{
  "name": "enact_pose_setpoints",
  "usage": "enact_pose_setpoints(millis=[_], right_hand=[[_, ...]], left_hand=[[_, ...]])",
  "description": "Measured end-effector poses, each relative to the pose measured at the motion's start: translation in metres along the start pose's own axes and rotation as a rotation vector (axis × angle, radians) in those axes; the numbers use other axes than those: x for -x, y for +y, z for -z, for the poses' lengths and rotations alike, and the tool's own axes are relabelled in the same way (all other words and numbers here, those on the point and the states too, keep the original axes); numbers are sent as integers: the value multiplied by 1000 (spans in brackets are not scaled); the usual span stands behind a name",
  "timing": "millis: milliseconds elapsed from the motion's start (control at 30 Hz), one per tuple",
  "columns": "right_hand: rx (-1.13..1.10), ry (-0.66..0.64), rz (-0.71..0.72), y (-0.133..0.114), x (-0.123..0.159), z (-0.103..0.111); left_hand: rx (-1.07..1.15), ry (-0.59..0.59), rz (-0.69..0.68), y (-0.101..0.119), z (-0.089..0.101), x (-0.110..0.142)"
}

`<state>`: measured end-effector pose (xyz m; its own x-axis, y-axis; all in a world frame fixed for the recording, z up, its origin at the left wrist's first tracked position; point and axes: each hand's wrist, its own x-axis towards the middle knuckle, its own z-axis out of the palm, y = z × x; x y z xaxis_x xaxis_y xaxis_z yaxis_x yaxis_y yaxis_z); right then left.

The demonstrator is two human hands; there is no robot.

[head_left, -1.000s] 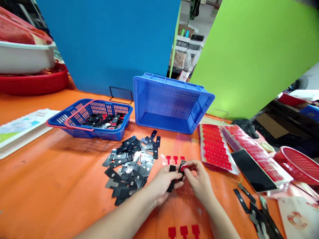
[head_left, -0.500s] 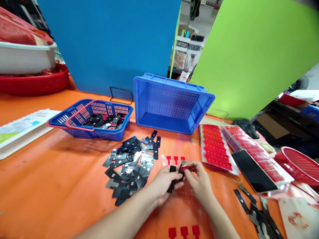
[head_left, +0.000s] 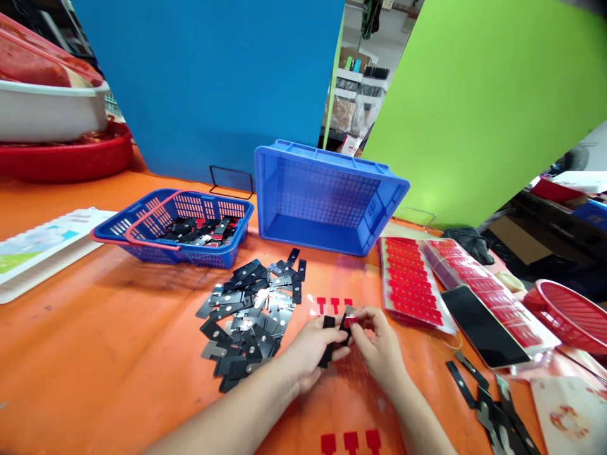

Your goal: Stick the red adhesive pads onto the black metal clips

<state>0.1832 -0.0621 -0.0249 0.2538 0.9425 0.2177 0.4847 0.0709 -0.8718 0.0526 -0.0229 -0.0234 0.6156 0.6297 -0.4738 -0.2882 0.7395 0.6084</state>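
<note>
Fingers closed, my left hand [head_left: 307, 354] grips a black flat strip [head_left: 326, 344] and, at its fingertips, a second black metal strip [head_left: 344, 328]. My right hand [head_left: 382, 347] pinches a small red sticker-like piece [head_left: 349, 321] against that second strip's upper end. Red T-shaped pieces [head_left: 335, 305] lie in a row just beyond my hands. Another row of red T-shaped pieces [head_left: 351, 441] is at the near edge, partly cut off. Left of my hands spreads a pile of black and silver metal strips [head_left: 253, 335].
A blue basket [head_left: 199, 258] holding similar strips stands behind the pile. Beside it a blue crate [head_left: 313, 237] lies on its side. To the right are sheets of red pieces [head_left: 410, 278], a phone [head_left: 484, 325], a red basket [head_left: 569, 316] and more loose strips [head_left: 502, 411].
</note>
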Motion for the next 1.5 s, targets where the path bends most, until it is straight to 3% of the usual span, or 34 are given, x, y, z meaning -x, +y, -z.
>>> enact_pose_setpoints(millis=[733,1033,1333,1500], right_hand=[[35,13,-2,2,1,-2],[42,-19,28,3,3,-1],[49,-29,-11,-1,5,-1],[119,63,103,-3,3,-1]], left_hand=[[3,45,-5,2,-3,2],[-92,-47,-89,-3,1,-2],[-201,42,-116,-1,-2,-2],[-254,26,-162,1,-8,2]])
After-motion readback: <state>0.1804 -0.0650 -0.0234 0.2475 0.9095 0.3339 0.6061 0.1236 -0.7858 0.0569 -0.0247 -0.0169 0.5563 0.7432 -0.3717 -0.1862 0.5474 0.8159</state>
